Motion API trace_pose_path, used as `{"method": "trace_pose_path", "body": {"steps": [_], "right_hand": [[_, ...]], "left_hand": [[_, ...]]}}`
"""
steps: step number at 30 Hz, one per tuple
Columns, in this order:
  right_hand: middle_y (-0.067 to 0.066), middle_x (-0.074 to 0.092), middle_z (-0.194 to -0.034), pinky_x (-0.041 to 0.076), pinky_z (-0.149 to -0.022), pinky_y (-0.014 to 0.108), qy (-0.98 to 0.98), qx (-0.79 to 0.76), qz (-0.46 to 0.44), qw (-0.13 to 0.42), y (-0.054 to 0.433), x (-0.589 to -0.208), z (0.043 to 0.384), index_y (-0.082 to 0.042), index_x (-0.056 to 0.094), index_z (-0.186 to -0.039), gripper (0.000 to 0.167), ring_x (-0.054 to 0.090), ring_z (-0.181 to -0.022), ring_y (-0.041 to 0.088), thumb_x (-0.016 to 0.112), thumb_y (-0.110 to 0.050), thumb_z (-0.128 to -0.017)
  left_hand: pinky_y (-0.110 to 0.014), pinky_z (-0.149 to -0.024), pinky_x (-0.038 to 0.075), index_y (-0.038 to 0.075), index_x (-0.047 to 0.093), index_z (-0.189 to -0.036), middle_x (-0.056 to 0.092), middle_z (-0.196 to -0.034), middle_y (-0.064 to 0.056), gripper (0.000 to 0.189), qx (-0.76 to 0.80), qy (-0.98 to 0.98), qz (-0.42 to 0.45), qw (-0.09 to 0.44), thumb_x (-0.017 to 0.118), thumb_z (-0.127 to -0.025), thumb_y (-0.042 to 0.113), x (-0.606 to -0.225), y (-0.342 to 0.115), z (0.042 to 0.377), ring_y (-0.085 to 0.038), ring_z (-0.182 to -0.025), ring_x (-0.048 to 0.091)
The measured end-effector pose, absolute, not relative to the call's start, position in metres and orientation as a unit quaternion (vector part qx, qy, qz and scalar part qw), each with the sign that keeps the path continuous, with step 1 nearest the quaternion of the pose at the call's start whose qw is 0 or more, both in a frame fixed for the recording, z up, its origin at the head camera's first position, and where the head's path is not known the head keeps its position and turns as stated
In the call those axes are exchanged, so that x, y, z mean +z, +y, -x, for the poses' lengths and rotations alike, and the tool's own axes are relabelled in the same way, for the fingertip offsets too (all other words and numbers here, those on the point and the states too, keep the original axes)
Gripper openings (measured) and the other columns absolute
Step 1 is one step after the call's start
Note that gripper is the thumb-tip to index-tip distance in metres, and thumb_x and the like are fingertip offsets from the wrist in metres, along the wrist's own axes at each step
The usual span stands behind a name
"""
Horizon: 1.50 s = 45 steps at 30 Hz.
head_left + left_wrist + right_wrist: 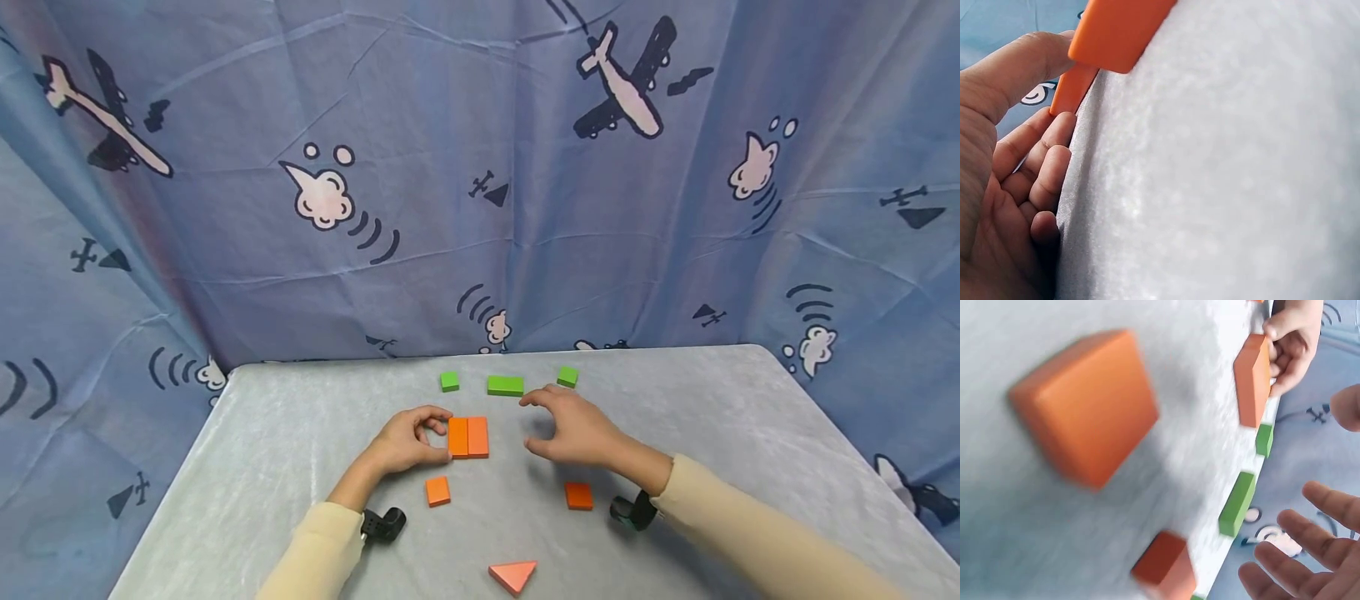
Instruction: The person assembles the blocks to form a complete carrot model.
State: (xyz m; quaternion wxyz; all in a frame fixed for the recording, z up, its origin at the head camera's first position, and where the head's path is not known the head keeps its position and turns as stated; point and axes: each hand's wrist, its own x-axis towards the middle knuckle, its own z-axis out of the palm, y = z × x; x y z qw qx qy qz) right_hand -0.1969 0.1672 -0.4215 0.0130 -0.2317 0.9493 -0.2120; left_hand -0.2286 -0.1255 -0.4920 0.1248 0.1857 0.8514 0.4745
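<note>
In the head view, two flat orange blocks lie side by side, the left one a deeper orange than the right one. My left hand pinches the left block by its ends, thumb at the near end and a finger at the far end. The left wrist view shows that thumb against the orange block, the other fingers loosely bent beside the cloth. My right hand hovers to the right of the pair, thumb and fingers spread apart, holding nothing.
Behind stand a green bar and two small green blocks, left and right. Nearer lie an orange square block, a red-orange one and a salmon triangle. A patterned blue curtain hangs behind the cloth-covered table.
</note>
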Motion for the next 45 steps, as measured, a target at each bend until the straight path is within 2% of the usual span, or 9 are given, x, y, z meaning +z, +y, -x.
{"method": "trace_pose_path", "body": {"steps": [2,6,9,13,16,23,34,45], "right_hand": [[0.008,0.063,-0.114,0.051,-0.084,0.044,0.952,-0.204,0.227,0.007,0.174,-0.423,0.198,-0.01,0.062,-0.122,0.049,0.06,-0.091,0.02,0.074,-0.029,-0.078],[0.008,0.063,-0.115,0.05,-0.087,0.044,0.956,-0.201,0.215,0.0,0.187,-0.429,0.201,-0.008,0.062,-0.122,0.05,0.059,-0.093,0.02,0.074,-0.029,-0.078],[0.011,0.062,-0.12,0.049,-0.091,0.048,0.953,-0.215,0.213,-0.006,0.197,-0.435,0.204,-0.006,0.062,-0.121,0.049,0.058,-0.106,0.028,0.074,-0.026,-0.078],[0.013,0.063,-0.112,0.049,-0.079,0.038,0.95,-0.231,0.209,-0.013,0.207,-0.441,0.209,-0.003,0.062,-0.12,0.049,0.056,-0.091,0.022,0.075,-0.024,-0.077],[0.012,0.062,-0.11,0.048,-0.076,0.035,0.951,-0.23,0.204,-0.018,0.211,-0.445,0.211,-0.003,0.063,-0.12,0.05,0.056,-0.088,0.02,0.075,-0.023,-0.076],[0.016,0.061,-0.113,0.05,-0.08,0.042,0.958,-0.206,0.198,-0.009,0.216,-0.451,0.216,-0.002,0.062,-0.12,0.052,0.057,-0.09,0.022,0.077,-0.023,-0.074],[0.015,0.059,-0.109,0.047,-0.074,0.036,0.962,-0.199,0.184,0.016,0.22,-0.458,0.218,0.0,0.06,-0.121,0.057,0.051,-0.084,0.018,0.078,-0.021,-0.071],[0.015,0.057,-0.111,0.05,-0.08,0.04,0.961,-0.204,0.183,0.029,0.22,-0.459,0.219,0.004,0.057,-0.124,0.063,0.054,-0.09,0.02,0.081,-0.014,-0.069]], "left_hand": [[-0.022,-0.058,0.043,0.012,0.063,-0.122,0.065,-0.101,-0.007,0.055,0.477,0.851,-0.184,0.122,0.084,-0.071,0.016,-0.49,-0.125,0.227,-0.011,-0.064,0.052],[-0.022,-0.059,0.044,0.014,0.063,-0.122,0.064,-0.1,-0.003,0.055,0.474,0.853,-0.183,0.121,0.083,-0.072,0.017,-0.489,-0.126,0.226,-0.01,-0.064,0.052],[-0.023,-0.06,0.045,0.017,0.063,-0.122,0.064,-0.1,0.0,0.054,0.471,0.854,-0.184,0.123,0.084,-0.072,0.019,-0.49,-0.127,0.228,-0.009,-0.063,0.053],[-0.022,-0.06,0.045,0.016,0.063,-0.122,0.064,-0.1,-0.002,0.054,0.471,0.853,-0.186,0.125,0.083,-0.072,0.019,-0.49,-0.127,0.228,-0.009,-0.063,0.052],[-0.022,-0.06,0.045,0.016,0.063,-0.122,0.064,-0.1,-0.003,0.054,0.47,0.853,-0.187,0.124,0.083,-0.072,0.02,-0.49,-0.127,0.228,-0.009,-0.063,0.052],[-0.023,-0.06,0.045,0.018,0.063,-0.122,0.064,-0.1,0.0,0.054,0.466,0.856,-0.186,0.123,0.083,-0.072,0.02,-0.49,-0.128,0.228,-0.009,-0.064,0.052],[-0.022,-0.059,0.045,0.017,0.063,-0.121,0.063,-0.1,-0.001,0.053,0.471,0.853,-0.183,0.129,0.083,-0.072,0.02,-0.492,-0.129,0.229,-0.008,-0.063,0.052],[-0.022,-0.059,0.044,0.017,0.063,-0.121,0.064,-0.102,-0.003,0.053,0.472,0.853,-0.183,0.13,0.084,-0.072,0.02,-0.491,-0.128,0.229,-0.008,-0.064,0.052]]}}
